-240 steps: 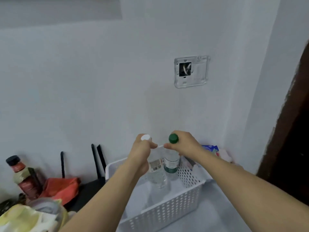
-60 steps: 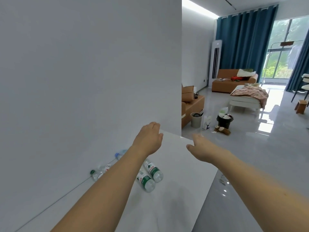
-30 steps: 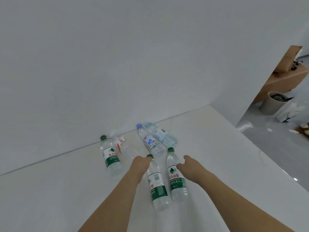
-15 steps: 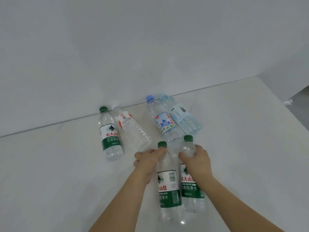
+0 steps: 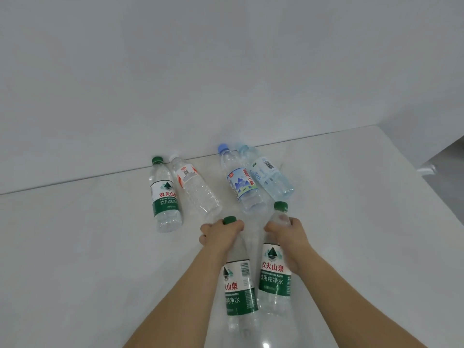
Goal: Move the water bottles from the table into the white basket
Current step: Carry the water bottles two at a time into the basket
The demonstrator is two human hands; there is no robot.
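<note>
Several clear water bottles lie on a white table [image 5: 88,259]. My left hand [image 5: 221,236] is closed around the neck of a green-capped, green-labelled bottle [image 5: 239,292]. My right hand [image 5: 288,234] grips the neck of a second green-labelled bottle [image 5: 275,280] just right of it. Further back lie a green-labelled bottle [image 5: 164,194], a red-and-white-labelled bottle [image 5: 195,189], a blue-capped bottle [image 5: 242,183] and a pale blue bottle [image 5: 270,178]. The white basket is out of view.
A plain white wall [image 5: 226,71] rises directly behind the bottles. The table's right edge [image 5: 426,187] drops off to the grey floor at the far right.
My view has turned from the basket to the table and come closer to the bottles. Both hands have reached down and closed on the necks of the two nearest bottles.
</note>
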